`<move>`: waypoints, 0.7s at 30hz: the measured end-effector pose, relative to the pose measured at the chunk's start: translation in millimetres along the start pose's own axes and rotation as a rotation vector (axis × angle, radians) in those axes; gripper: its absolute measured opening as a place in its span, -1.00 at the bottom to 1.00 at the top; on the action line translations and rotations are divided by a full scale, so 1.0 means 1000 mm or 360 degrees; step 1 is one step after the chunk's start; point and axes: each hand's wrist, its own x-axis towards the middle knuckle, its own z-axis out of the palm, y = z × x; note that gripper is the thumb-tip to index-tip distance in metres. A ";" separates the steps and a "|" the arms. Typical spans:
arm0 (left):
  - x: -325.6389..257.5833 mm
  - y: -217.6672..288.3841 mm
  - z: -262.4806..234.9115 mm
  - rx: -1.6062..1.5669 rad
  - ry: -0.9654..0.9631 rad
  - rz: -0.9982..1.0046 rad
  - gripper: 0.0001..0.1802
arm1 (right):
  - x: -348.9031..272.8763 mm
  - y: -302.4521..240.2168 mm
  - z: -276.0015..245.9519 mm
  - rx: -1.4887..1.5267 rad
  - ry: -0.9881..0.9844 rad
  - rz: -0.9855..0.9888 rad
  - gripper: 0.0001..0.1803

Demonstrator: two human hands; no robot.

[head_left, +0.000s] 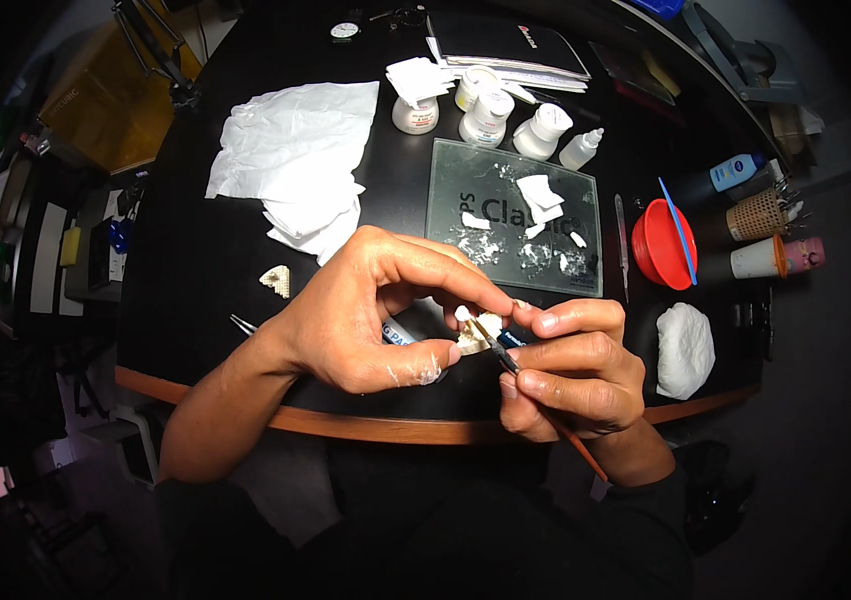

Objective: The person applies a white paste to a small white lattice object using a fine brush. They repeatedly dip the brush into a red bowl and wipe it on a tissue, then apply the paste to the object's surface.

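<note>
My left hand [351,315] grips a small cream dental model piece [474,340] between thumb and fingers, above the table's front part. White smears mark its thumb. In my right hand [591,365] is a thin brush [576,440] with a brown handle, held like a pen. The brush's dark ferrule slants up to the left, and its tip is at the model piece. Fingers of both hands meet close around the piece, so part of it is hidden. Left of my left wrist lies another cream model piece [276,281].
A glass slab [451,200] with white powder and folded tissue lies beyond my hands. Behind it stand white jars [487,118] and a dropper bottle [582,149]. Right are a red bowl [652,250], a blue stick [674,210] and a white lump [686,350]. White paper [296,130] lies left.
</note>
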 end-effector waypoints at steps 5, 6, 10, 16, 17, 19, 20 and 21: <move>-0.001 0.004 -0.002 0.0032 -0.0024 -0.0070 -0.53 | 0.002 0.000 0.000 -0.0002 -0.0008 -0.0001 -0.74; 0.000 0.004 -0.002 0.0031 -0.0026 -0.0066 -0.53 | 0.002 -0.001 0.000 -0.0015 -0.0010 0.0002 -0.73; 0.000 0.005 -0.001 -0.0002 -0.0023 -0.0070 -0.52 | 0.002 -0.001 -0.002 0.0005 -0.0016 -0.0005 -0.73; -0.001 0.005 0.000 -0.0012 -0.0012 -0.0066 -0.52 | 0.003 -0.001 -0.001 -0.0019 -0.0021 -0.0006 -0.72; -0.001 0.005 0.000 0.0004 -0.0016 -0.0062 -0.52 | 0.003 -0.001 -0.001 -0.0021 -0.0021 -0.0005 -0.72; -0.001 0.006 -0.001 0.0009 -0.0022 -0.0086 -0.52 | 0.002 -0.001 -0.001 -0.0025 -0.0021 -0.0004 -0.71; -0.001 0.007 -0.001 0.0014 -0.0029 -0.0110 -0.53 | 0.001 -0.001 0.000 0.0000 -0.0013 0.0007 -0.72; -0.001 0.006 -0.001 0.0014 -0.0030 -0.0109 -0.53 | 0.001 0.000 0.000 0.0024 -0.0005 0.0016 -0.72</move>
